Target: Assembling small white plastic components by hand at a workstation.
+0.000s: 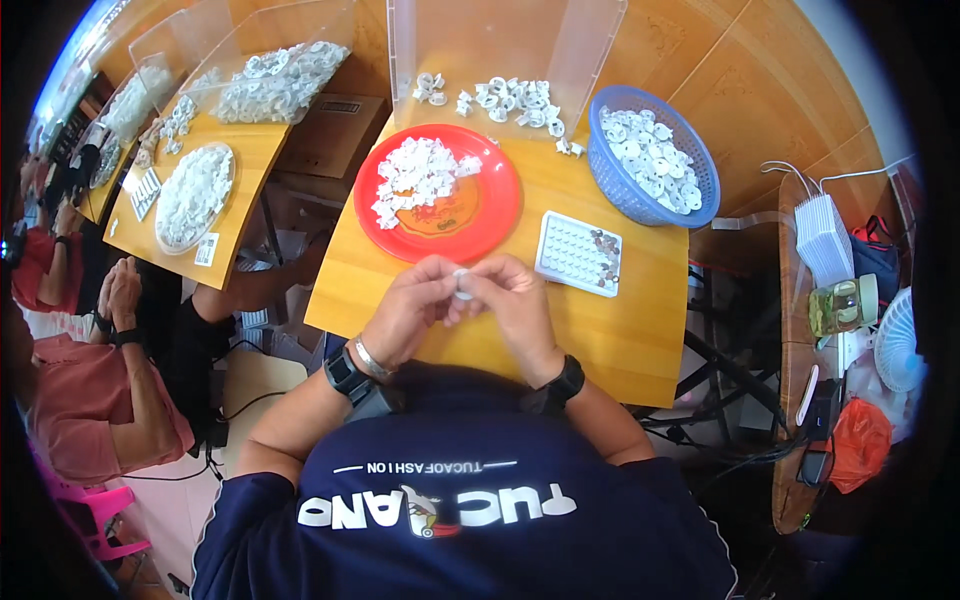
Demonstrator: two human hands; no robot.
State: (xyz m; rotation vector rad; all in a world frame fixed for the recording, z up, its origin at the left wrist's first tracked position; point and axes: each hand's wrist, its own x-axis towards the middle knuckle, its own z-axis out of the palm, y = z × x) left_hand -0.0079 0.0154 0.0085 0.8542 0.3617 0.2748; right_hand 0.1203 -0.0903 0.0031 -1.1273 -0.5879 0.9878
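Note:
At the near edge of the yellow table (470, 345), a small round white plastic piece (462, 285) is pinched between the fingertips of my left hand (412, 305) and my right hand (515, 302). Fingers cover most of it, so its exact kind does not show. Just beyond my hands lies a red plate (490, 215) with a heap of small white plastic parts (422, 172). To the right of my right hand is a white tray (548, 262) with rows of small slots; small dark round pieces (607, 258) sit toward its right side.
A blue basket (603, 175) of white round parts stands at the far right corner. Loose white parts (515, 100) lie in a see-through bin (510, 40) at the back. On the left, a person (100, 400) sits by another table (245, 165). A wooden side table (795, 400) stands right.

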